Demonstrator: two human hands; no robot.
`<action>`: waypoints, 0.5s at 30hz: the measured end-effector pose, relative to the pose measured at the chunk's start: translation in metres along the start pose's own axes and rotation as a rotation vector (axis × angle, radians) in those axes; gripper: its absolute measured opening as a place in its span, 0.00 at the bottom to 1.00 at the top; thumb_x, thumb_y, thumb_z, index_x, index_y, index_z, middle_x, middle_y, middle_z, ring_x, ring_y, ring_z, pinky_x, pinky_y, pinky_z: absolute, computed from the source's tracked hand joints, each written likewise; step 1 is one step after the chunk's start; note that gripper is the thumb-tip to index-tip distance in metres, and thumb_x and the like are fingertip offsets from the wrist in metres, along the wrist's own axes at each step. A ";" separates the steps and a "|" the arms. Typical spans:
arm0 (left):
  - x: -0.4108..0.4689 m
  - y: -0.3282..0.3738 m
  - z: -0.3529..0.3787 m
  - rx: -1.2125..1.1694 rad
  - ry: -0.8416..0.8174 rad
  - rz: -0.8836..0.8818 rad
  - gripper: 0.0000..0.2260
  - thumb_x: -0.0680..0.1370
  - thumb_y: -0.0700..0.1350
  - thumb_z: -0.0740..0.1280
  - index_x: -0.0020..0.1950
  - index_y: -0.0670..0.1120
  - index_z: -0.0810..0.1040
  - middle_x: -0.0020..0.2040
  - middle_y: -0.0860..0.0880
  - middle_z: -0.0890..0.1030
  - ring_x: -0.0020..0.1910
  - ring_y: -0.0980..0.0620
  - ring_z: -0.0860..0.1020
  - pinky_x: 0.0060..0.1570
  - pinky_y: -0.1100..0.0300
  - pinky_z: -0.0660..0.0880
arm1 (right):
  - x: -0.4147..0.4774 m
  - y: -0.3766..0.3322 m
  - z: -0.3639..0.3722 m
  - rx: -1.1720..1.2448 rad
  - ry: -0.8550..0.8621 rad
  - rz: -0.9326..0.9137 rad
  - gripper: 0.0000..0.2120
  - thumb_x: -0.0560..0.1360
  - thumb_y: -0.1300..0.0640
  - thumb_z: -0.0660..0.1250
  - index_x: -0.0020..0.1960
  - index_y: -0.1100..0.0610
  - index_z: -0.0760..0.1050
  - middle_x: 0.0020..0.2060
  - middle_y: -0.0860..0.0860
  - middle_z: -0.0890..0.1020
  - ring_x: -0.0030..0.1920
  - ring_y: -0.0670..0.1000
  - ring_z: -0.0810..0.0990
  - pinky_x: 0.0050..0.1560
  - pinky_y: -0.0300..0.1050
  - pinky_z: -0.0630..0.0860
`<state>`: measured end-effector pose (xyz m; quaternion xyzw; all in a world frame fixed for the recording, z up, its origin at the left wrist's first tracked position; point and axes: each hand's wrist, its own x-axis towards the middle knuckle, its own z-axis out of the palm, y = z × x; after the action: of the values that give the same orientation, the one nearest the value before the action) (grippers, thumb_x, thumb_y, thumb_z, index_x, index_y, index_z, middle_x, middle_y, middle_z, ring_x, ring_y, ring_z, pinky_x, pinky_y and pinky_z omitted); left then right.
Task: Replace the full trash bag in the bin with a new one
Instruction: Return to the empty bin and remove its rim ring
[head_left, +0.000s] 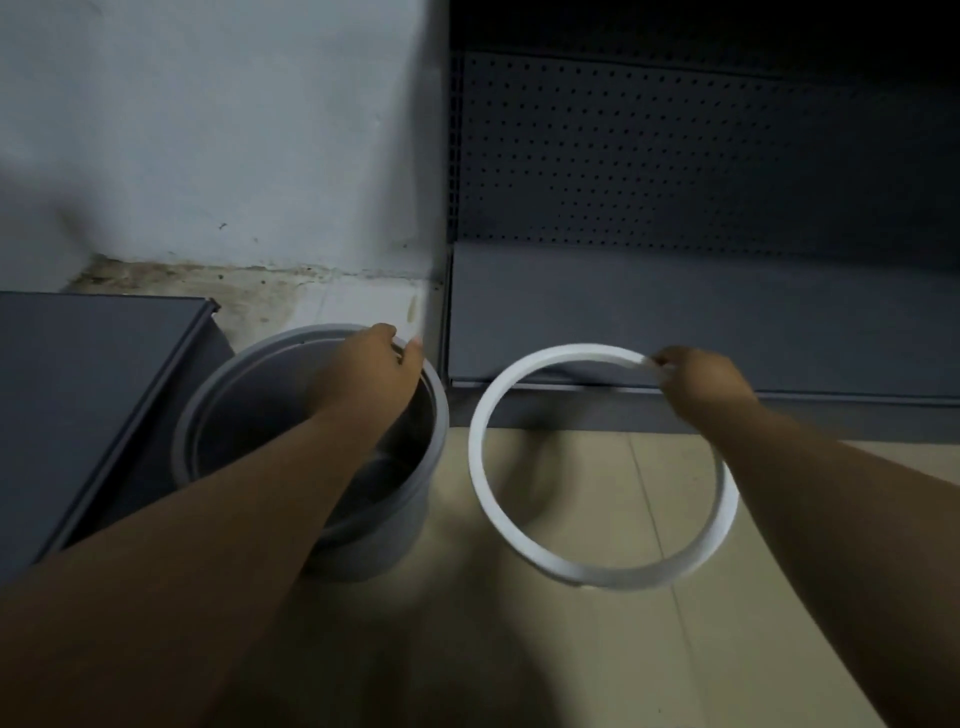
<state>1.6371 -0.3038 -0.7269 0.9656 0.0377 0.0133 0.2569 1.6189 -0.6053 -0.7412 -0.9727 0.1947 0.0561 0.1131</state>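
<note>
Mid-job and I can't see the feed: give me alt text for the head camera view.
The right hand pinches a white ring held up beside a round grey bin, whose far rim the left hand grips. The bin stands on a beige tiled floor between a grey panel and a dark perforated shelf unit.

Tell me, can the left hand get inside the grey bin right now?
Probably yes: the left hand grips the far rim of the bin, and the right hand holds the white ring off to the side, leaving the mouth open.
</note>
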 end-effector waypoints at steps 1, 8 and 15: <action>0.000 -0.002 0.001 0.004 0.008 0.006 0.16 0.80 0.52 0.56 0.62 0.44 0.72 0.50 0.42 0.78 0.47 0.43 0.76 0.50 0.49 0.72 | 0.000 -0.001 0.009 -0.004 -0.015 -0.017 0.18 0.77 0.65 0.59 0.65 0.54 0.74 0.57 0.62 0.80 0.56 0.62 0.78 0.52 0.48 0.74; 0.003 -0.031 0.002 0.040 0.039 0.051 0.12 0.80 0.52 0.56 0.45 0.46 0.73 0.40 0.46 0.77 0.38 0.50 0.73 0.43 0.52 0.72 | -0.003 -0.020 0.078 -0.045 -0.087 -0.058 0.19 0.79 0.61 0.54 0.67 0.52 0.72 0.62 0.60 0.77 0.62 0.61 0.76 0.62 0.51 0.72; 0.004 -0.053 -0.007 0.116 -0.004 0.013 0.19 0.79 0.55 0.56 0.65 0.47 0.72 0.59 0.44 0.78 0.56 0.45 0.76 0.56 0.46 0.74 | 0.001 -0.035 0.117 -0.049 -0.114 -0.037 0.18 0.78 0.63 0.54 0.64 0.55 0.73 0.61 0.58 0.77 0.61 0.60 0.76 0.60 0.49 0.73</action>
<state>1.6368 -0.2540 -0.7478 0.9791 0.0318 0.0110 0.2006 1.6256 -0.5454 -0.8477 -0.9739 0.1683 0.1141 0.1010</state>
